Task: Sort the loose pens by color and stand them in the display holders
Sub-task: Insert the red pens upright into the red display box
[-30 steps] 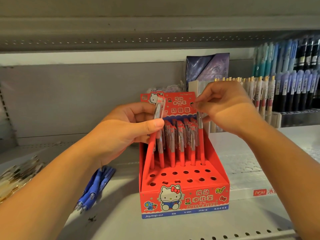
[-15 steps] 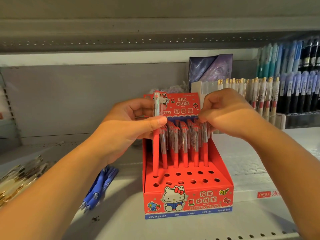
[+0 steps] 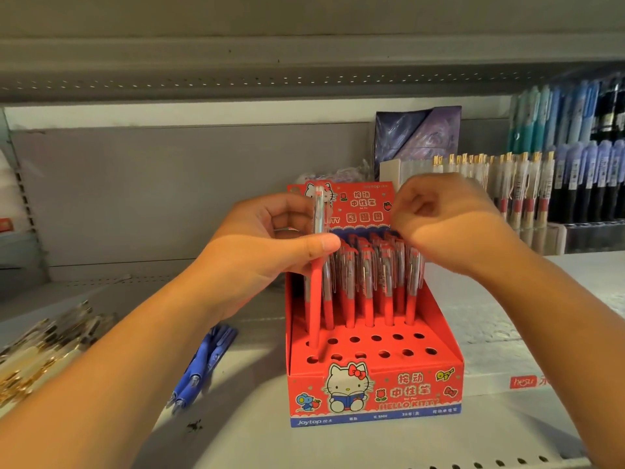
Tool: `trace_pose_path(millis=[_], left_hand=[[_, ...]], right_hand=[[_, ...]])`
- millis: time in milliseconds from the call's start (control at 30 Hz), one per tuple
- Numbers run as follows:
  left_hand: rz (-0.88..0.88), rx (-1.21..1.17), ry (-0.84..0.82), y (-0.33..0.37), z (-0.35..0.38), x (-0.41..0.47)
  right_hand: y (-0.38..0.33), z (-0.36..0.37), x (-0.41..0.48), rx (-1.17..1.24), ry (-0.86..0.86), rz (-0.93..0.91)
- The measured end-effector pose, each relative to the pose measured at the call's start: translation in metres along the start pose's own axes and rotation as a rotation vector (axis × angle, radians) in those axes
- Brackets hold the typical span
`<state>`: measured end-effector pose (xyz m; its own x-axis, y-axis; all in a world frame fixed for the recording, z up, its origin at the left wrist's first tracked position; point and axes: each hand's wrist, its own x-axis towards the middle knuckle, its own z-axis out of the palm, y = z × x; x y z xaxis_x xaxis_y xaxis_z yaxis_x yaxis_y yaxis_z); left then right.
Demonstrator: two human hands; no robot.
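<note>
While your left hand (image 3: 270, 245) is pinching a red pen (image 3: 316, 282) upright at the frame's centre, its tip is hovering by the leftmost holes of the red display holder (image 3: 372, 384); keep it vertical as you are lowering it. Your right hand (image 3: 439, 221) is curling over the standing pens (image 3: 378, 275); its grip I cannot tell. Blue pens (image 3: 203, 367) are lying lower left on the grey shop shelf (image 3: 253, 441).

One red pen (image 3: 316, 292) is sitting pinched in the left hand (image 3: 270, 245). Eleven empty holes are showing in the red display box (image 3: 372, 390) below both hands. Roughly three blue pens (image 3: 203, 363) are lying under the left wrist.
</note>
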<state>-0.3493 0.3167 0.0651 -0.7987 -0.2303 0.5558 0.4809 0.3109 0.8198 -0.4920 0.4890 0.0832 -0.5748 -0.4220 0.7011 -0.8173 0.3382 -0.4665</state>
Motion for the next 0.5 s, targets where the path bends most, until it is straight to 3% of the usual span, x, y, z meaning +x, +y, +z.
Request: trace_pose_path(millis=[67, 167, 333, 500], left_hand=[[0.007, 0.013, -0.009, 0.000, 0.000, 0.000], [0.033, 0.050, -0.026, -0.001, 0.001, 0.000], [0.063, 0.138, -0.060, -0.004, 0.002, 0.002], [0.081, 0.097, -0.079, -0.003, 0.002, 0.000]], right_hand=[[-0.007, 0.002, -0.006, 0.355, 0.031, -0.091], [-0.021, 0.008, -0.017, 0.746, -0.104, -0.151], [-0.029, 0.021, -0.024, 0.826, -0.216, -0.146], [-0.031, 0.023, -0.026, 0.922, -0.198, -0.120]])
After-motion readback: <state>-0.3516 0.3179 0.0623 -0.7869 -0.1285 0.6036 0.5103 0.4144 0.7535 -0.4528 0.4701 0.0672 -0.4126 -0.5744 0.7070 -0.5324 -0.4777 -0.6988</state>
